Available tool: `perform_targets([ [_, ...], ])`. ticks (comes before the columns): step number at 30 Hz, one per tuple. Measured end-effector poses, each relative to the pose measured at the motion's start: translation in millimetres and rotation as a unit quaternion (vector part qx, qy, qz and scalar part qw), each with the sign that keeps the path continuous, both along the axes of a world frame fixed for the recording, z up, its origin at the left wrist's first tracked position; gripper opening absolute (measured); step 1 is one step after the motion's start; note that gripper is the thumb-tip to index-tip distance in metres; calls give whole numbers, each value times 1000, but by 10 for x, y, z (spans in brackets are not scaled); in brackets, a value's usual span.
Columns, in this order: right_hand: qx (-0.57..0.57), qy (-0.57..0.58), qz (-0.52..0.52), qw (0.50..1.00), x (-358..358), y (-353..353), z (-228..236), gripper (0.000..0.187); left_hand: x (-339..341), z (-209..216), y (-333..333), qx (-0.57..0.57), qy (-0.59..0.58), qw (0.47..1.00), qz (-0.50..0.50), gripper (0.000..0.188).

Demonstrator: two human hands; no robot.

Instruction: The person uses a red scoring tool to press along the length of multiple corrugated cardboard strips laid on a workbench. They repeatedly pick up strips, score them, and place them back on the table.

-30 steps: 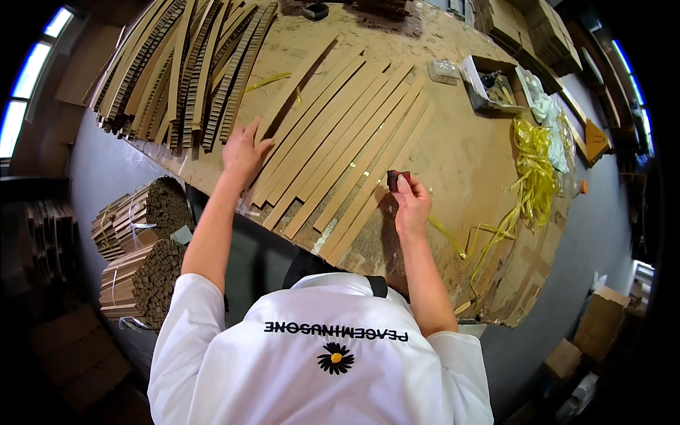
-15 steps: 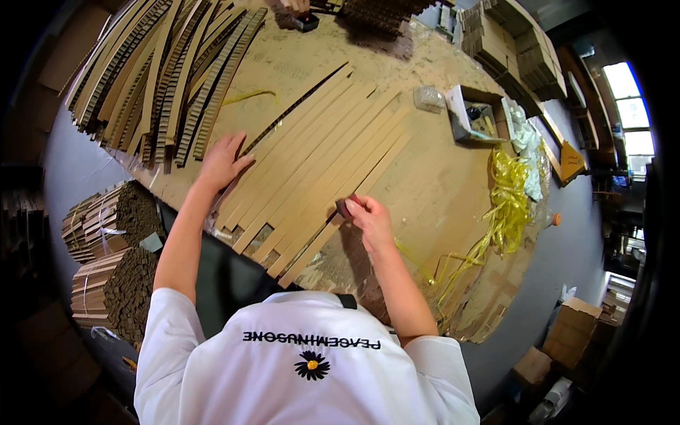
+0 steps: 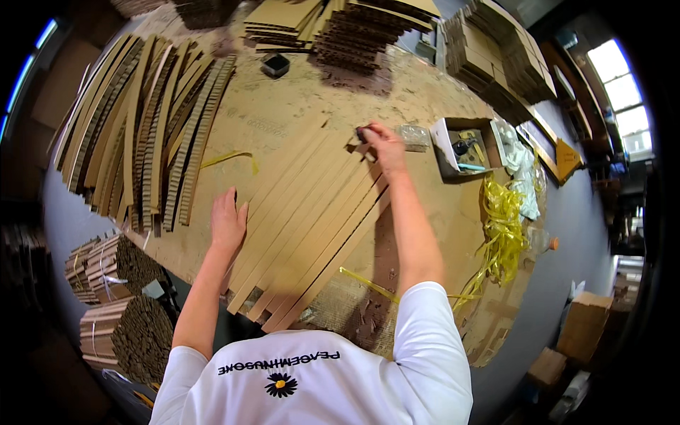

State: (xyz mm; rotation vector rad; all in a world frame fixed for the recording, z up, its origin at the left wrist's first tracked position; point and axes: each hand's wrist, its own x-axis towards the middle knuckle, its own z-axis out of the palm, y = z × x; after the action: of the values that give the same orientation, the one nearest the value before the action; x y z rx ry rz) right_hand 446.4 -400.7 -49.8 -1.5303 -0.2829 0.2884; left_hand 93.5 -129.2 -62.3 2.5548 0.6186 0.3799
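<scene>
A row of tan cardboard strips (image 3: 294,205) lies side by side on the worktable, slanting from near left to far right. At the row's left edge my left hand (image 3: 228,221) rests with its fingers stretched out. My right hand (image 3: 386,147) is over the far ends of the strips, its fingers pinched round a small dark red block (image 3: 363,134). The block's underside is hidden, so I cannot tell whether it touches the cardboard. Beyond the row sits a small black square box (image 3: 275,66).
A heap of honeycomb cardboard strips (image 3: 145,134) lies at the left. On the right are a white box of small items (image 3: 445,152) and tangled yellow strapping (image 3: 501,227). Stacked cardboard (image 3: 354,39) stands at the back. Tied bundles (image 3: 131,333) sit below the left table edge.
My right hand has travelled with the dark red block from the near part of the strips to their far ends. My left hand stays flat by the left edge; the whole view has shifted.
</scene>
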Motion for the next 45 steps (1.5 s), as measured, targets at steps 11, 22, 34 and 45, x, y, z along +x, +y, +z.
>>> perform_targets([
  [11, 48, 46, 83, 994, 237, 853, 100, 26, 112, -149, -134, 89, -2, 994, 67, 50],
  [22, 49, 182, 162, 969, 49, 869, -109, 26, -57, -149, -499, 96, -15, 987, 130, 53],
  [34, 36, -18, 84, 996, -596, 1050, 273, 12, -144, -46, -375, 85, -4, 990, 116, 57],
  [45, -140, -197, 404, 882, -946, 1479, 217, 22, -16, 85, -320, -13, -49, 982, 182, 28],
])
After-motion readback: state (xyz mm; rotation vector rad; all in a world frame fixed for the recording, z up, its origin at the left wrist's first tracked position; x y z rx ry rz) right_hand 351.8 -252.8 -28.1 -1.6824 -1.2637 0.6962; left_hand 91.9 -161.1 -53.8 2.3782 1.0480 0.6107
